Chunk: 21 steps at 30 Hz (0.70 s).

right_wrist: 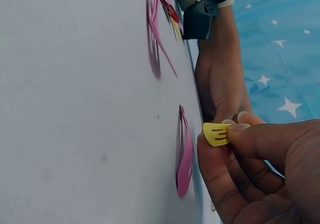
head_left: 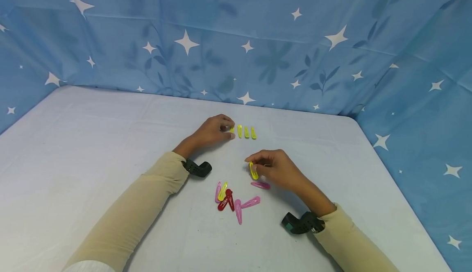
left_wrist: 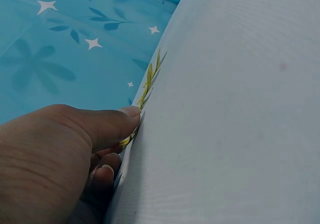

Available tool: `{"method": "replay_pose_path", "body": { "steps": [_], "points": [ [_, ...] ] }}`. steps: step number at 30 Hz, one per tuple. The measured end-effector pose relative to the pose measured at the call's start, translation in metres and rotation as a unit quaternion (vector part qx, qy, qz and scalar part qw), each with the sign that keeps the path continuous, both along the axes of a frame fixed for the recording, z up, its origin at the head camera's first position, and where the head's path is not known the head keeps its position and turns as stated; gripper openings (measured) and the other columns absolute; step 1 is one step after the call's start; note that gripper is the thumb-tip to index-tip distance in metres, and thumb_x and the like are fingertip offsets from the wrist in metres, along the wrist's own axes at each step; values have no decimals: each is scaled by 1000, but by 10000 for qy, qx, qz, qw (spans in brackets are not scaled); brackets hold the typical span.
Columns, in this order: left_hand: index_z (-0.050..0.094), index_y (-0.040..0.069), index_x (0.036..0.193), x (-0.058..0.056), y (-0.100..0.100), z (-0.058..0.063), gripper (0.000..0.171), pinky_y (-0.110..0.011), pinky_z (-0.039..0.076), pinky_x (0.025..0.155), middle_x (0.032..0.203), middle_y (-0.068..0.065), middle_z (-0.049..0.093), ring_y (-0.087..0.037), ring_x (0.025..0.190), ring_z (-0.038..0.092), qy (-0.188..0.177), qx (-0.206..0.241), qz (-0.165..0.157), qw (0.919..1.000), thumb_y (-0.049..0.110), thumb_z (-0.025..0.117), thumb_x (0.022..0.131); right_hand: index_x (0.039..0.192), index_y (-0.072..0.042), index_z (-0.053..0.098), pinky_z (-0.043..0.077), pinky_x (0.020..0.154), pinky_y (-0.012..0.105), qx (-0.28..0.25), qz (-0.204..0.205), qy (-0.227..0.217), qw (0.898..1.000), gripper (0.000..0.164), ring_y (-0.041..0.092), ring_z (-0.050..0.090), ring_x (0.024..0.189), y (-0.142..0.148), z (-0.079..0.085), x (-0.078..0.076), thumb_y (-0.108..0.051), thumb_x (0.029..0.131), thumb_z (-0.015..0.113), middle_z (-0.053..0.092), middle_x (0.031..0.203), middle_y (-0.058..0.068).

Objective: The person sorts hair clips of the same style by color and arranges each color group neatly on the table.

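Observation:
Near the table's far side, my left hand (head_left: 213, 131) pinches a yellow snap hair clip (head_left: 232, 130) between thumb and fingers, partly hidden by them, right at the tabletop. Three more yellow clips (head_left: 246, 132) lie beside it to the right in a short row. Closer to me, my right hand (head_left: 275, 168) holds another yellow hair clip (right_wrist: 215, 133) between thumb and index finger, raised off the table in the right wrist view. A pink clip (head_left: 260, 185) lies just below that hand.
Loose clips lie in the middle of the white table (head_left: 166, 231): a yellow one (head_left: 223, 191), red ones (head_left: 223, 202) that overlap, and several pink ones (head_left: 238, 211). A blue star-patterned curtain (head_left: 221, 67) stands behind the table and along its right side.

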<state>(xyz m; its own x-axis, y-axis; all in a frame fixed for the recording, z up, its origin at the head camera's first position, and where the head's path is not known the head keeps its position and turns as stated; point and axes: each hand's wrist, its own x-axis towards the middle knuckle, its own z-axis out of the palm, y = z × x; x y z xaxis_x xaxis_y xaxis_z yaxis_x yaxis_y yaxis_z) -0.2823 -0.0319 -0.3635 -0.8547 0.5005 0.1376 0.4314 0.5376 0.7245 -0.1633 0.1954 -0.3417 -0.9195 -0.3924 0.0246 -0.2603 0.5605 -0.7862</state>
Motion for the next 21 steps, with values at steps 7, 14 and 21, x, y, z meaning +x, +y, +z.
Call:
{"method": "replay_pose_path", "body": {
  "steps": [7, 14, 21],
  "points": [
    [61, -1, 129, 0, 0, -1, 43, -37, 46, 93, 129, -10, 56, -25, 110, 57, 23, 2, -25, 10000, 16, 70, 91, 108, -4, 74, 53, 73, 27, -145, -201, 24, 9997, 22, 20, 62, 84, 3, 1, -7, 4, 89, 66, 70, 101, 5],
    [61, 0, 129, 0, -1, 1, 43, -37, 45, 93, 130, -9, 56, -24, 111, 57, -52, 16, 6, 10000, 16, 69, 91, 110, -2, 72, 51, 68, 25, -176, -399, 130, 9990, 23, 20, 62, 79, 6, 1, -15, 3, 89, 66, 71, 97, 5],
    [60, 0, 131, 2, -1, 1, 44, -37, 45, 95, 131, -10, 55, -26, 114, 56, -68, 7, -40, 10000, 17, 69, 92, 113, -1, 70, 50, 62, 24, -365, -762, 287, 9960, 24, 21, 61, 75, 6, 0, -23, 1, 89, 68, 69, 93, 8]
  ]
}}
